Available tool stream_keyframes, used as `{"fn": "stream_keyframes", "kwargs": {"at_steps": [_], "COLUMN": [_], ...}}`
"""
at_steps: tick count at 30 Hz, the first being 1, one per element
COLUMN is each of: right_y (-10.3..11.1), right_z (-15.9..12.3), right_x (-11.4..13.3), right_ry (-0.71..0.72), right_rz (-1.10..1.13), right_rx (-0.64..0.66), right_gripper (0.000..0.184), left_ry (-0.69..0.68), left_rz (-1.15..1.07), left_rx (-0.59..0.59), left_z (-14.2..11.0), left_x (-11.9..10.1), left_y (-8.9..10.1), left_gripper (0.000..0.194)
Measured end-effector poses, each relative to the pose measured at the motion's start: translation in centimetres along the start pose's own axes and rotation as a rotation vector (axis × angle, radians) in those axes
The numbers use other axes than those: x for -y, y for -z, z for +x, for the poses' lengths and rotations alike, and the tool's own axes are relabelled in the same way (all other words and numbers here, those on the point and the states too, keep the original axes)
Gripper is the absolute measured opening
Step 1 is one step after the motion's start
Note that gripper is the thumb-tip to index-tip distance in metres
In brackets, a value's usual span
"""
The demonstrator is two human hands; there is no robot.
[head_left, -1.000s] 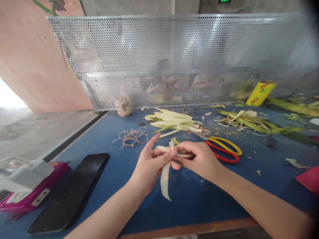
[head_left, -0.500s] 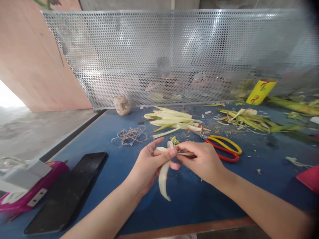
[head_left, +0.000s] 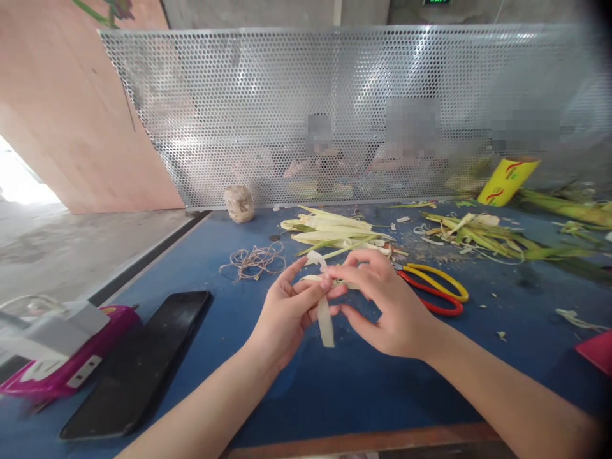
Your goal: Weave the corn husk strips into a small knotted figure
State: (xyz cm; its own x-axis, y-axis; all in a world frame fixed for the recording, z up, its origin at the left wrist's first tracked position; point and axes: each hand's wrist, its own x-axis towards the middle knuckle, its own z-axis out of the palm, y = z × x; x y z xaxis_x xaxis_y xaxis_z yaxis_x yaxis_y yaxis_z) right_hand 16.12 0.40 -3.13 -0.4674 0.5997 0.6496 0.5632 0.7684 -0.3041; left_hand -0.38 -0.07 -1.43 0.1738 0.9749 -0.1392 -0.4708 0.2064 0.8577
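My left hand (head_left: 291,306) pinches a pale corn husk strip (head_left: 326,325) between thumb and fingers. One end of the strip dangles below the fingers, and another part loops up above the index finger. My right hand (head_left: 387,299) is close beside it, thumb spread from the fingers, its index fingertip at the husk by my left thumb. Part of the husk is hidden behind the fingers. Beyond the hands lies a pile of pale husks (head_left: 335,228). Scissors (head_left: 444,306) with one red and one yellow handle rest beside my right hand.
On the blue table (head_left: 287,401) are tangled twine (head_left: 253,261), a black phone (head_left: 143,363), a purple power strip (head_left: 95,347) with a white plug, and a whitish lump (head_left: 240,204). Green husks (head_left: 492,236) and a yellow tube (head_left: 507,182) stand right, before a perforated metal screen (head_left: 268,95).
My right hand has parted its thumb from its fingers and let go of the strip's end. The strip now loops higher, and its hanging end is shorter. The view has shifted slightly.
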Motion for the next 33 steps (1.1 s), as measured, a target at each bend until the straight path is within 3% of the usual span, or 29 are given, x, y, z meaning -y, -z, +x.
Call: {"fn": "stream_keyframes", "kwargs": {"at_steps": [3,6,11,17,24,28,33], "right_y": [-0.1,-0.6,-1.4,-1.5,-0.2,-0.1,-0.8], "right_z": [-0.1,-0.3,-0.3,0.0,0.3,0.5,0.0], "right_x": [0.0,0.3,0.7,0.5,0.5,0.7,0.1], "right_ry": [0.018,-0.108,-0.31,-0.267,-0.134,-0.196,-0.188], "right_rz": [-0.025,0.005,0.101,0.107,0.038,0.052,0.022], "right_rx": [0.037,0.027,-0.031,-0.031,0.071,0.092,-0.006], "right_gripper": [0.033,0.022,0.033,0.043,0.025,0.031,0.033], "left_ry": [0.011,0.021,0.009,-0.042,-0.088,-0.087,-0.011], "left_rz": [-0.003,-0.013,-0.097,-0.073,-0.022,-0.023,-0.052], "left_rx": [-0.014,-0.032,-0.014,0.047,0.028,0.023,0.018], "left_z": [0.0,-0.1,-0.2,-0.4,-0.4,-0.4,-0.4], "left_x": [-0.1,-0.3,-0.3,-0.4,-0.3,-0.4,-0.6], "left_y": [-0.2,-0.4,-0.5,-0.4,-0.2,-0.3,-0.5], "left_gripper": [0.073,0.07,0.049,0.056,0.066,0.064,0.059]}}
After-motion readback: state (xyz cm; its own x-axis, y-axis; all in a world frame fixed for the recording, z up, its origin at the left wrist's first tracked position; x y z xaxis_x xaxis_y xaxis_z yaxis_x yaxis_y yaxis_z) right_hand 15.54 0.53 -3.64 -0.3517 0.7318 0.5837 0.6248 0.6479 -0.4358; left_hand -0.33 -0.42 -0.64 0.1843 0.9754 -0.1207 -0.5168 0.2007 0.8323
